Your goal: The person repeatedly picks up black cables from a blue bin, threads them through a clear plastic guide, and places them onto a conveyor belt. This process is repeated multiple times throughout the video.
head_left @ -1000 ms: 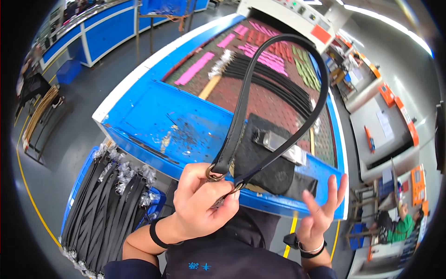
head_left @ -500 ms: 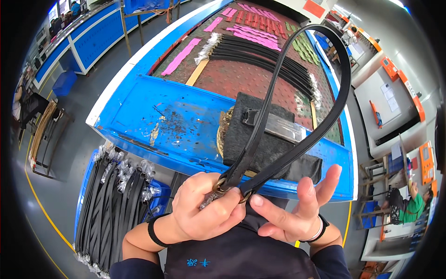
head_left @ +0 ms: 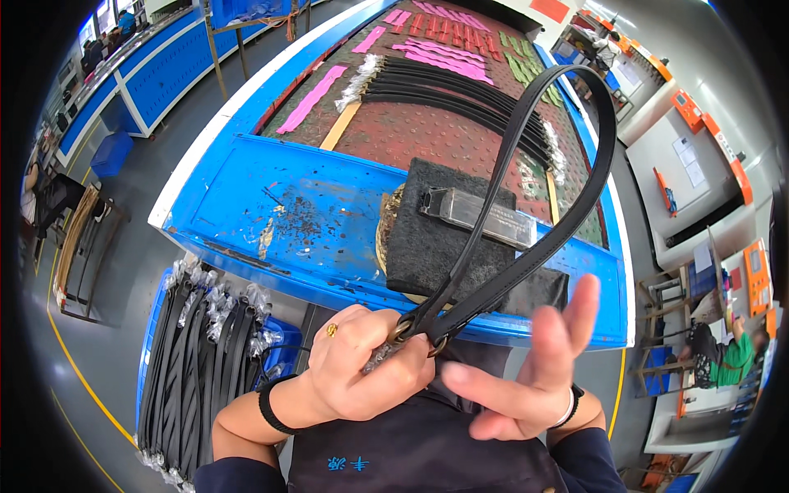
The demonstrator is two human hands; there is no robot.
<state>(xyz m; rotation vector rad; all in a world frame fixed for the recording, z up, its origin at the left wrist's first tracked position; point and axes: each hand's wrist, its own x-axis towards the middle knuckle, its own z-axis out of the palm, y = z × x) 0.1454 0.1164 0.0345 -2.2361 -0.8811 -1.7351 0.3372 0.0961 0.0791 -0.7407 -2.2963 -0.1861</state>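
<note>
A black bag strap [head_left: 598, 164] rises in a tall loop in front of me. Both its ends, fitted with brass-coloured rings [head_left: 438, 345], come together at my left hand [head_left: 362, 366]. That hand is closed around the ends, with a bit of clear plastic wrap showing between the fingers. Just to the right of the rings is my right hand [head_left: 526, 370], its fingers spread and holding nothing. Beyond the strap, a clear plastic box [head_left: 485, 215] lies on a dark fuzzy pad [head_left: 427, 246] at the table's near edge.
The blue-framed table [head_left: 205, 185] carries a row of black straps [head_left: 444, 94] with wrapped ends, plus pink strips [head_left: 312, 99] and green strips [head_left: 534, 74]. At lower left, a blue crate [head_left: 283, 345] holds many black straps [head_left: 197, 370]. People sit at far right and left.
The strap's loop has tilted slightly lower. My right hand's fingertips have drawn a little away from the ring, while my left hand keeps its grip.
</note>
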